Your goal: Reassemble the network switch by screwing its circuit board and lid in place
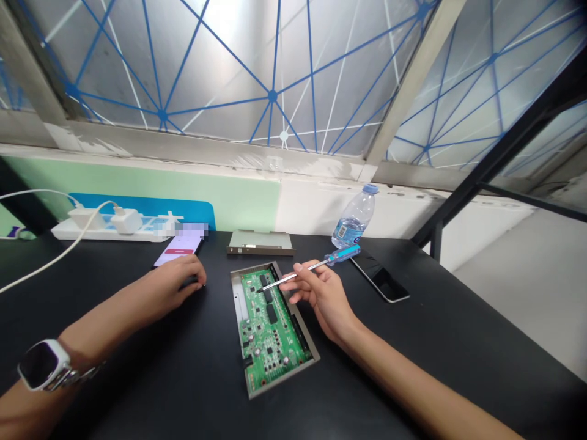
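Note:
My right hand (323, 293) is closed on the shaft of a screwdriver (302, 270) with a clear blue handle. The tip points left and down over a green circuit board (261, 324). That board lies in a shallow metal tray (312, 345) on the black table, with black chips and small components on it. To the left, my left hand (181, 278) rests on the table with curled fingers, just below a lit phone (183, 244) and apart from the board. What its fingertips hold, if anything, is too small to make out.
Behind the board lies a metal cover plate (261, 242). A water bottle (354, 220) and a dark-screened phone (380, 278) are at the right. A white power strip (96, 227) with chargers and cables lies at the back left. A black frame (463, 189) rises at the right edge.

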### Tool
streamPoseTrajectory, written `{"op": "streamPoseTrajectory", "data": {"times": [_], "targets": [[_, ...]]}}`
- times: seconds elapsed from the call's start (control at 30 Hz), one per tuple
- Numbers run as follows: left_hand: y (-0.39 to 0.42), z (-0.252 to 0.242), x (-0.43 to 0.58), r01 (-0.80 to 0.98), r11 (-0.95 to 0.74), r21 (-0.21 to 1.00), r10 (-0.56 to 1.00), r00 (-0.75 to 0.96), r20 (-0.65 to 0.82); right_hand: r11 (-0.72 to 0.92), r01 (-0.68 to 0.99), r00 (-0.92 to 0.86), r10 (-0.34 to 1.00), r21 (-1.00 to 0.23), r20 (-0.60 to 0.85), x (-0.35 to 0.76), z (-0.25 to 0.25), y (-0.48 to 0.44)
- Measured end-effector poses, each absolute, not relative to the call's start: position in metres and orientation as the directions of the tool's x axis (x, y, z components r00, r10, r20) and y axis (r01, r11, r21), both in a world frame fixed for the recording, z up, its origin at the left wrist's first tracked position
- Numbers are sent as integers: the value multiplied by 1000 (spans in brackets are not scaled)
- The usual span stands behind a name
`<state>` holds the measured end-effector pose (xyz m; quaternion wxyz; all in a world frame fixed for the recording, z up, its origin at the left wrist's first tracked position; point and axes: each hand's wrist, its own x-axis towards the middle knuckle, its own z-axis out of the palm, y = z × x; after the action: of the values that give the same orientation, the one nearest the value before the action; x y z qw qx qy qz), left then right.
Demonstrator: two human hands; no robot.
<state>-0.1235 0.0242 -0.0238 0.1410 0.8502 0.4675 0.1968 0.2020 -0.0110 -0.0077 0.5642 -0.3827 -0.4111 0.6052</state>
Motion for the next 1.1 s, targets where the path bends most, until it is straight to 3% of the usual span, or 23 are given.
{"op": "streamPoseTrajectory", "data": {"times": [0.27,0.57,0.7,0.83,1.1], "targets": [[24,-26,-123,694,-521,496,849,483,216,-16,-340,-99,995,-940,18,204,-13,-10],[33,-37,-123,688,-529,497,843,495,212,-29,-328,-122,992,-944,11,202,-12,-11],[24,-24,-114,728,-508,460,858,472,200,-23,-323,-132,991,-946,21,202,-11,-12],[17,-11,-87,720,-567,401,824,481,301,-10,-328,-134,990,-945,36,201,-9,-13],[39,-3,-39,703,-595,389,803,539,253,84,-372,-124,982,-924,140,203,-10,-12]]}}
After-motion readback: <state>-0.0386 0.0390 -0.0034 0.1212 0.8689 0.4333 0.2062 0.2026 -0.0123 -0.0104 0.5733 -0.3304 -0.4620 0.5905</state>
